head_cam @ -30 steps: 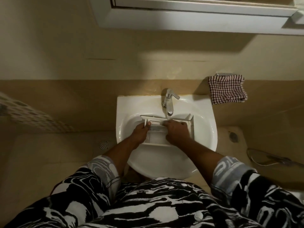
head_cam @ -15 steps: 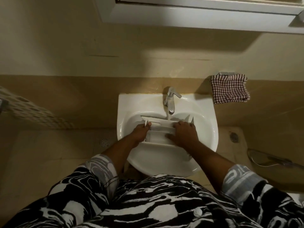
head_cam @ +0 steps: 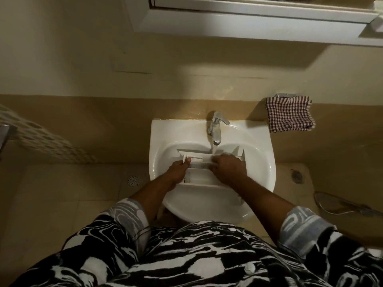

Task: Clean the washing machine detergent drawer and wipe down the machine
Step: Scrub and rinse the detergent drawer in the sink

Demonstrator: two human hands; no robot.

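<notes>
Detergent drawer [head_cam: 202,178]: white, lies in the basin of the sink, long side running left to right, under the tap; both hands are on it.
Shirt [head_cam: 186,255]: black-and-white swirled print, fills the near edge of the view; both sleeves are pushed up the forearms.
Left hand [head_cam: 178,169]: at the drawer's left end, fingers curled round its left wall with the thumb on top, grasping the drawer.
Right hand [head_cam: 227,167]: palm down over the right part of the drawer, fingers pointing left onto the inner compartments; whether they clutch a part or only press on it cannot be told.
Sink [head_cam: 165,131]: white, rounded at the near side, fixed to the far wall.
Floor drain [head_cam: 132,180]: small round grate in the beige tiles, left of the sink.
Hose [head_cam: 342,206]: metal, lies looped on the floor at the right.
Tap [head_cam: 215,129]: chrome, at the middle of the far rim; a thin stream of water falls from the spout onto the drawer.
Checked cloth [head_cam: 290,113]: red and white, hangs on the wall right of the tap.
Cabinet [head_cam: 248,19]: white, on the wall above.
</notes>
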